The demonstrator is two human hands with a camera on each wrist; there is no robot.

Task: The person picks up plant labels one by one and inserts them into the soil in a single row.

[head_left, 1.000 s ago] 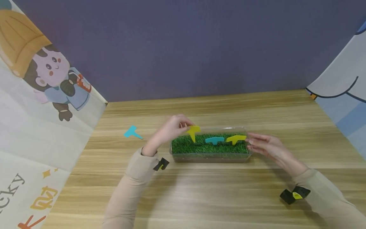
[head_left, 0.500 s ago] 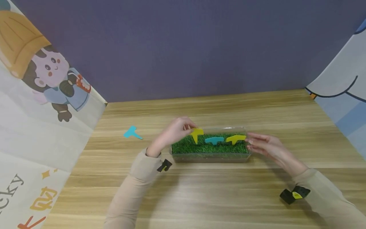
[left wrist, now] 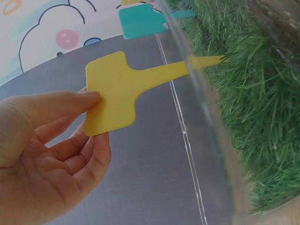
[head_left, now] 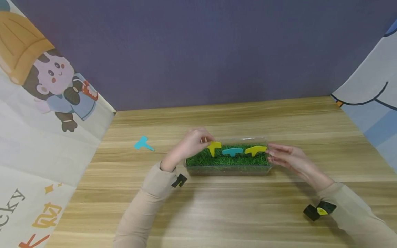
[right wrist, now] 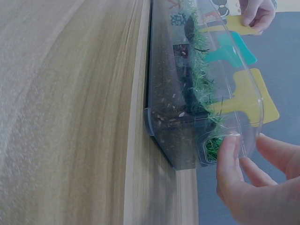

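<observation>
At the front of the wood table (head_left: 223,213), two tan sleeves (head_left: 136,210) reach in, each with a small black thing (head_left: 311,212) at the wrist. Past them sits a long clear box (head_left: 229,171) with green grass (head_left: 201,159) in it. From the right wrist, brown bits (right wrist: 171,98) show under the grass.

The right hand (head_left: 288,158) is at the right end of the box. Its fingers are mostly out straight, and their tips touch the clear plastic.

Three tags make a row along the box. Nearest the right hand, a yellow tag (head_left: 255,150) stands in the grass. Next to it, in the middle, a blue tag (head_left: 232,152) stands too. On the left is the held tag (head_left: 214,147), also yellow. The left hand (head_left: 193,143) pinches its wide top between thumb and fingers. Its thin tip meets the grass, but I can't tell how deep it goes.

Left of the box, well apart from it, a loose tag (head_left: 142,143) lies flat on the table. It is blue. At the back is a dark wall (head_left: 198,51). On the left side is a cartoon (head_left: 24,44) with an orange hat.
</observation>
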